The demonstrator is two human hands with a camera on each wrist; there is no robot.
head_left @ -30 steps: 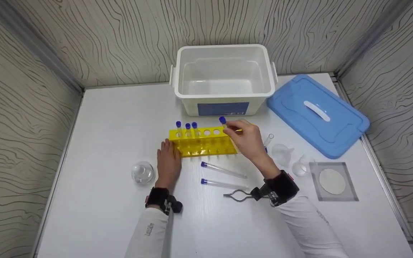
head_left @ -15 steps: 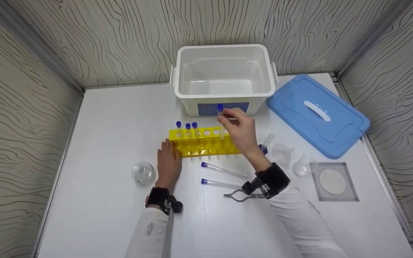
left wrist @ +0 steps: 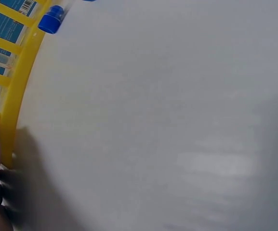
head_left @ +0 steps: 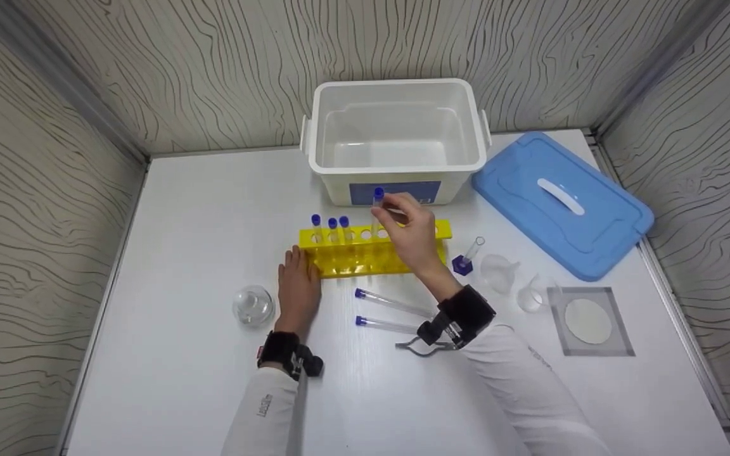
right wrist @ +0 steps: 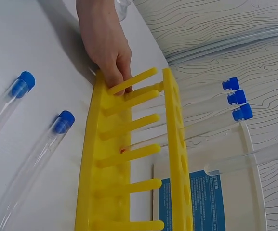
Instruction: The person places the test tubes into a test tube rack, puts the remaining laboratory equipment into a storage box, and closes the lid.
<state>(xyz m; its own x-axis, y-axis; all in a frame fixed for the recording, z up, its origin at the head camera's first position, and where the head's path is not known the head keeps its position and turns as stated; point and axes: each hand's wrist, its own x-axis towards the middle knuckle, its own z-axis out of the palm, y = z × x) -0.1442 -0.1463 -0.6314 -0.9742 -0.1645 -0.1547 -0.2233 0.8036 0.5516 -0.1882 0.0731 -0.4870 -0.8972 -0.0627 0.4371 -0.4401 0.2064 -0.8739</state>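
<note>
A yellow test tube rack [head_left: 365, 266] stands mid-table, with several blue-capped test tubes [right wrist: 236, 97] upright in holes toward its left end. My left hand [head_left: 298, 288] holds the rack's left end; in the right wrist view its thumb lies on the base bar. Between thumb and fingertips, my right hand [head_left: 412, 234] pinches another blue-capped test tube [head_left: 376, 209] near its cap. The right wrist view shows that tube's rounded lower end above the rack's top bar, apart from the holes. Two capped test tubes [head_left: 393, 303] [head_left: 387, 325] lie in front of the rack.
Behind the rack stands a white bin [head_left: 397, 170], its blue lid [head_left: 561, 202] lying to the right. A glass vessel [head_left: 253, 306] is left of my left hand. Metal tongs [head_left: 412, 348], a purple-based cylinder [head_left: 463, 265], clear plastic vessels [head_left: 498, 272] and a grey square [head_left: 621, 323] lie rightward.
My right hand has lifted the pinched test tube and shifted it left along the rack; the tube now stands more upright. The left hand stays at the rack's end.
</note>
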